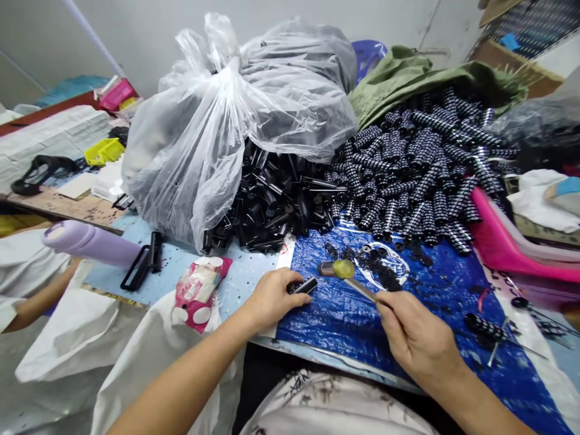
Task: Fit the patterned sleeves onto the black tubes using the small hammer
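My left hand (pixel 276 297) rests at the edge of the blue plastic sheet (pixel 335 320), its thumb and fingers closed around a short shiny black tube (pixel 304 286). Gripped in my right hand (pixel 419 335) is the handle of a small hammer (pixel 361 289). One end of its head is yellow and translucent, and the head hangs just over the sheet, to the right of the black tube. Small black discs and bits (pixel 385 275) lie scattered beyond the hammer. What fills the inside of the left hand is partly hidden.
Behind my hands lie a heap of black plastic parts (pixel 272 208), a large clear bag (pixel 194 145) and a pile of ridged black rollers (pixel 417 163). A pink bin (pixel 507 248) stands right. A purple bottle (pixel 95 243) lies left, near another person's arm (pixel 43 299).
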The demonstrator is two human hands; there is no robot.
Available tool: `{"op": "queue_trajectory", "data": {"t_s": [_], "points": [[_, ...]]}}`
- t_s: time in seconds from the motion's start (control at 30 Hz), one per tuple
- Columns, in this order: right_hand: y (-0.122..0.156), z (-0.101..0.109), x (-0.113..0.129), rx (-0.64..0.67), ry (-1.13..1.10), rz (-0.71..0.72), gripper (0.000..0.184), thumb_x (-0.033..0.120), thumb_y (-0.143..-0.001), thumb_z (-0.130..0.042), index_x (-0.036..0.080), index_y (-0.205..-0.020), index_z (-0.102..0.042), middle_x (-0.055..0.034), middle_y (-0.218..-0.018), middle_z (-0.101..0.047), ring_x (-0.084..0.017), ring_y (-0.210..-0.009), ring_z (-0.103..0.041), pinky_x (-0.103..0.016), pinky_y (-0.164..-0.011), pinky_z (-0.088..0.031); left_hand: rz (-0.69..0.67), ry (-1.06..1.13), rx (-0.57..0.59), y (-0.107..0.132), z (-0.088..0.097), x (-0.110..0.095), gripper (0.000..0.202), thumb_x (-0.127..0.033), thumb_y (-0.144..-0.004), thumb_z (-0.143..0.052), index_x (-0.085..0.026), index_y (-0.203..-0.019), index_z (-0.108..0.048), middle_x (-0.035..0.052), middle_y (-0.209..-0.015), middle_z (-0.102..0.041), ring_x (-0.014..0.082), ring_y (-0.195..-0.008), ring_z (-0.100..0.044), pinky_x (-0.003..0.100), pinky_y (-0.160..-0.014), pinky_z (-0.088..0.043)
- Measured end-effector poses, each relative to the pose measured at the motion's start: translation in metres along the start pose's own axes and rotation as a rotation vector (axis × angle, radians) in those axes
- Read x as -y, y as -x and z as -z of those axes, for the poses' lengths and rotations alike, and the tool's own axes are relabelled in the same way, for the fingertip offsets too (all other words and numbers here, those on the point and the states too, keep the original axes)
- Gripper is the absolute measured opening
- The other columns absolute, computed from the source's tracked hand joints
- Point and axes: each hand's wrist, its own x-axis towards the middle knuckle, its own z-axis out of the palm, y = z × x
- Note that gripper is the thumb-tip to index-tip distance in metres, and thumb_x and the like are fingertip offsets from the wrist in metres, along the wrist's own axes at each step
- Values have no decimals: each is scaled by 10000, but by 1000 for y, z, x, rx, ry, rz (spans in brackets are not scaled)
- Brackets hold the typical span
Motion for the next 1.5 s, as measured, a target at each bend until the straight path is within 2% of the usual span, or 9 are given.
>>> {"op": "queue_trajectory", "data": {"t_s": [0.2, 0.37, 0.6, 0.77, 0.87, 0.93, 1.13, 1.3, 1.5], "points": [[-16, -8, 8, 169, 83, 26, 174, 212, -1002, -495, 180, -1143, -592, -43, -838, -645, -154, -673, -636, -274, -638, -500, 51, 176, 92, -15, -3, 10, 297, -417, -707, -773, -167, -762, -624, -48, -646, -469, 114, -604, -424, 227, -543, -275], [-24, 0, 25, 42, -205, 137, 322, 128, -970, -456, 191, -1280, -518, -64, -900, -674, -166, -773, -661, -267, -694, -529, 54, 197, 169, -25, 3, 17, 373, -429, -616, -824, -170, -727, -578, -58, -614, -486, 109, -583, -416, 226, -530, -280], [-9, -17, 31, 312, -24, 231, 163, 217, -994, -501, 155, -1105, -603, -52, -792, -635, -169, -671, -621, -285, -598, -503, 83, 107, 153, -30, -2, 0, 304, -307, -618, -783, -188, -697, -515, -61, -607, -466, 114, -574, -393, 242, -536, -254], [-1, -1, 5, 210, -110, 183, 229, 184, -996, -502, 133, -1207, -573, -41, -820, -631, -131, -688, -605, -255, -651, -507, 66, 23, 136, 25, 63, -7, 164, -219, -653, -703, -189, -679, -544, -51, -621, -458, 120, -588, -386, 251, -544, -251], [9, 5, -18, 164, 46, 142, 169, 262, -997, -532, 165, -1093, -633, -46, -881, -659, -149, -741, -635, -292, -722, -512, 198, -28, 461, 74, 120, 1, 136, -238, -668, -740, -206, -778, -666, -49, -633, -521, 123, -568, -435, 240, -516, -272], [14, 3, -27, 164, 102, 113, 192, 328, -1000, -526, 187, -1011, -657, -51, -907, -668, -171, -779, -646, -318, -738, -514, 243, -85, 494, 91, 135, 4, 252, -338, -659, -801, -215, -859, -710, -32, -685, -582, 143, -609, -499, 235, -535, -328], [4, -4, -23, 253, 54, 72, 249, 432, -964, -574, 204, -1011, -662, -73, -976, -671, -198, -862, -649, -332, -772, -532, -4, -770, -123, 27, 77, 8, 265, -124, -915, -422, -125, -1027, -661, 73, -972, -639, 218, -949, -583, 310, -831, -412], [-14, 10, -38, 262, 3, -105, 224, 367, -993, -511, 221, -998, -681, -47, -930, -715, -171, -842, -679, -302, -788, -531, -86, -848, -191, -29, 61, 31, 233, -62, -870, -432, -130, -782, -637, 74, -763, -602, 230, -785, -552, 320, -705, -383], [-77, 13, -94, 141, 240, -573, 314, 398, -980, -423, 186, -1079, -633, -96, -916, -725, -249, -816, -695, -365, -775, -500, -197, -554, -370, -16, 49, 25, 255, -190, -909, -452, -189, -655, -480, 50, -720, -556, 194, -706, -515, 312, -677, -370]]}}
